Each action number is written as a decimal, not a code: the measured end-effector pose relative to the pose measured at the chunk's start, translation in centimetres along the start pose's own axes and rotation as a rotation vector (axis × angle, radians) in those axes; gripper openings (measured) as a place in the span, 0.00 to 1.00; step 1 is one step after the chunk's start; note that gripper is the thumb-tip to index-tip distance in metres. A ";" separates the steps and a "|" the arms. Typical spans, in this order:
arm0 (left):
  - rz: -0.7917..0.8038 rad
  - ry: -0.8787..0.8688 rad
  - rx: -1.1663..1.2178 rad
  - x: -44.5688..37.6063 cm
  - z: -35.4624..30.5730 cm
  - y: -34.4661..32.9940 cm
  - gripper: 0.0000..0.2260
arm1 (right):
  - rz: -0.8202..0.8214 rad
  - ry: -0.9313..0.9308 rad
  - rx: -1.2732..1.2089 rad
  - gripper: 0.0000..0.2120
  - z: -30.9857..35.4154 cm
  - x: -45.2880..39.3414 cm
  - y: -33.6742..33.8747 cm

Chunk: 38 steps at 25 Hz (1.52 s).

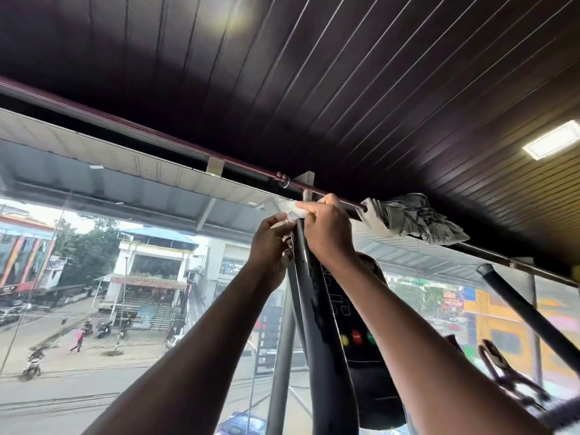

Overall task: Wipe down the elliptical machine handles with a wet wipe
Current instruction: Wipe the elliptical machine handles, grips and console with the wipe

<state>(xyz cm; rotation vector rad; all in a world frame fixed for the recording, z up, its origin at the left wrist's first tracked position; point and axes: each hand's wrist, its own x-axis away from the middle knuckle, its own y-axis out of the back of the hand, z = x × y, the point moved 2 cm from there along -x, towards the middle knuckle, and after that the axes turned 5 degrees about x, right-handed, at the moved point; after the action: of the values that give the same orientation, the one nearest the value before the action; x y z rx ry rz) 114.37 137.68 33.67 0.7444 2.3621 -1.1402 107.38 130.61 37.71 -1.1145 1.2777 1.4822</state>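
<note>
A black elliptical handle (309,277) rises through the middle of the head view, its surface glossy. At its top end sits a white wet wipe (298,211), mostly covered by fingers. My right hand (326,230) is closed over the handle's top and presses the wipe onto it. My left hand (271,243) grips the same handle from the left, just below, with its fingers touching the wipe's lower edge. The second black handle (527,309) slants up at the right, untouched.
The machine's console (354,321) with yellow, red and green buttons stands behind my right forearm. A large glass window (125,277) faces a street below. A crumpled grey cloth (414,218) hangs on a curtain rail (157,136) under the dark slatted ceiling.
</note>
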 end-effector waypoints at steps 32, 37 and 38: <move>-0.040 0.101 -0.044 4.7 0.4 0.0 0.08 | 0.172 0.272 -0.131 0.09 0.0 7.0 4.5; -0.030 0.113 -0.093 5.7 0.6 -0.4 0.06 | 0.175 0.226 -0.176 0.08 -0.7 7.9 5.5; -0.030 0.115 -0.097 6.1 0.8 -0.5 0.06 | 0.128 0.146 -0.138 0.10 -0.7 6.7 5.0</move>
<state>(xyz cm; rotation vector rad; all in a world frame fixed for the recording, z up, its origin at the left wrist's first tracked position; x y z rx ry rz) 109.41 138.51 30.07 0.7619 2.5120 -1.0113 101.02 129.71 32.25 -1.2708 1.3860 1.6286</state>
